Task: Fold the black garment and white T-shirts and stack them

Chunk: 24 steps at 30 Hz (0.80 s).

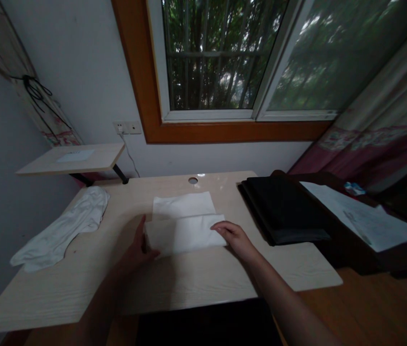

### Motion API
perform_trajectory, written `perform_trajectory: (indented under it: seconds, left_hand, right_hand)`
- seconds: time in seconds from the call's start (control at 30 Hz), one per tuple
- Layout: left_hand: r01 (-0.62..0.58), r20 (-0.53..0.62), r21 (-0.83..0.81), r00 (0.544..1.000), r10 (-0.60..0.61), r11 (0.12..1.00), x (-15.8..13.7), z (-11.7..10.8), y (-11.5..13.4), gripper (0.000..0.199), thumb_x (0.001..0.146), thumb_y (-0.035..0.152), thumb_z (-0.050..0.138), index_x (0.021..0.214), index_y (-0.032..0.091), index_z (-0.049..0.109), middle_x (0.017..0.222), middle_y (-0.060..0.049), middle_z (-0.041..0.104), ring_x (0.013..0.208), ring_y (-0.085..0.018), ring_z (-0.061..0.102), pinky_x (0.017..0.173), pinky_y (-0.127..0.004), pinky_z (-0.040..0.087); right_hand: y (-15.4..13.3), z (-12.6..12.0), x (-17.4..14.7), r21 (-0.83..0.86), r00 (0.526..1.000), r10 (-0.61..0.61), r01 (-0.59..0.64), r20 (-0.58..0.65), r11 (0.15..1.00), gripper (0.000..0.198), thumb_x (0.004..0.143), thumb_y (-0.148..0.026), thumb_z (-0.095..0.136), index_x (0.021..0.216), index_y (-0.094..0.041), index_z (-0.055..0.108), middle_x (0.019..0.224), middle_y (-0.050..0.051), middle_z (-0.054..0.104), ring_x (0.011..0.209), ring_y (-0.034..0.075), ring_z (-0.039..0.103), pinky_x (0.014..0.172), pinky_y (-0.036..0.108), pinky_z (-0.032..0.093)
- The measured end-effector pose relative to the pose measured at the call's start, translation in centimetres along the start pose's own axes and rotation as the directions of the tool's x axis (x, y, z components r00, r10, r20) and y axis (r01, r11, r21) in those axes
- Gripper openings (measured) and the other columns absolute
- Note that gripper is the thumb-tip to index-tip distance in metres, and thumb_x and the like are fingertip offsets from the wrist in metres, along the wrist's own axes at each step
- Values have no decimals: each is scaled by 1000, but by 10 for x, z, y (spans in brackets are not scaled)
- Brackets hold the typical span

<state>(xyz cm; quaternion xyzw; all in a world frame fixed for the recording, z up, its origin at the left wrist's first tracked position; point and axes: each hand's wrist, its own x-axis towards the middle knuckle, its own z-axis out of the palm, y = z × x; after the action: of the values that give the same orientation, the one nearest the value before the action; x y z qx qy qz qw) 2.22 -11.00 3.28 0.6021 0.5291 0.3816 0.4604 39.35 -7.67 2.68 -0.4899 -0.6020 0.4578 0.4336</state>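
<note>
A white cloth [187, 234] lies folded on the pale wooden desk, its near part lapped over a flat far part. At the cloth's left end is my left hand [139, 250], in shadow, with the thumb along the near edge and the fingers round the side. My right hand [234, 236] pinches the cloth's right end between thumb and fingers, the thumb partly hidden beneath. Both hands rest low, close to the desk top.
A crumpled white cloth [68, 230] lies along the desk's [203, 283] left side, below a small raised shelf [102, 156]. Black folders [278, 206] overlap the right edge. Beyond them, printed sheets [362, 214] lie on a dark surface. A cable hole [193, 180] sits near the back.
</note>
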Motion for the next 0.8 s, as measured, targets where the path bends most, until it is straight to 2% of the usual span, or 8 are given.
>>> perform_trajectory:
  seconds: [0.07,0.23,0.33,0.43,0.5,0.6,0.67,0.8]
  left_hand:
    - [21,-44,39,999,-19,999,-3,3,-1,128,69,43,84,163,23,-1,112,-11,68,100,-26,70,85,-39,58]
    - [59,-209,95,977,-38,994,-6,7,2,108,74,48,79,160,17,22,123,-16,65,105,-29,68,84,-39,59]
    - [19,-222,-14,975,-22,1000,-10,1,16,108,78,46,76,162,24,12,138,-14,58,109,-27,66,87,-38,58]
    - [-7,-170,-189,985,-26,982,-16,-7,46,111,79,44,73,162,36,0,138,-10,61,93,-23,70,74,-34,61]
    - [-47,-170,-250,986,5,967,-14,-9,72,109,79,44,71,162,41,0,139,-7,62,90,-23,71,70,-34,61]
    - [-125,-272,-255,961,53,959,2,-9,103,101,83,40,68,161,43,4,146,-5,56,97,-23,71,79,-35,61]
    - [-150,-275,-263,959,75,953,19,-6,113,102,83,39,69,162,39,4,143,-6,58,98,-22,71,81,-35,61]
    - [-154,-253,-282,964,81,947,59,-3,102,105,81,40,73,163,32,8,127,-9,67,94,-19,71,81,-30,59]
  right_hand:
    - [-2,4,1,47,999,-10,12,-35,999,28,86,-47,66,87,-22,80,90,6,74,80,20,63,69,30,48]
    - [-30,6,2,112,998,-60,62,-17,992,25,85,-45,68,84,-23,79,88,6,72,77,19,61,66,29,46]
    - [-56,-2,0,97,998,-64,63,1,993,26,81,-48,72,81,-23,79,83,6,72,74,19,61,66,29,45]
    - [-82,-12,-2,169,999,-39,40,-9,985,30,77,-52,75,77,-22,77,76,5,70,65,18,57,58,28,42]
    - [-96,-16,2,208,998,-38,46,-44,977,30,75,-52,76,76,-22,76,76,4,70,65,18,57,57,27,42]
    - [-109,-17,18,175,989,-76,98,-125,980,24,78,-47,74,82,-23,77,88,4,73,79,20,62,67,29,48]
    - [-110,-14,33,147,983,-94,117,-158,982,22,81,-44,72,88,-24,78,97,4,74,87,21,64,74,30,50]
    - [-94,-8,66,155,987,-77,99,-142,983,35,86,-43,66,115,-26,75,117,4,73,100,21,65,87,34,52]
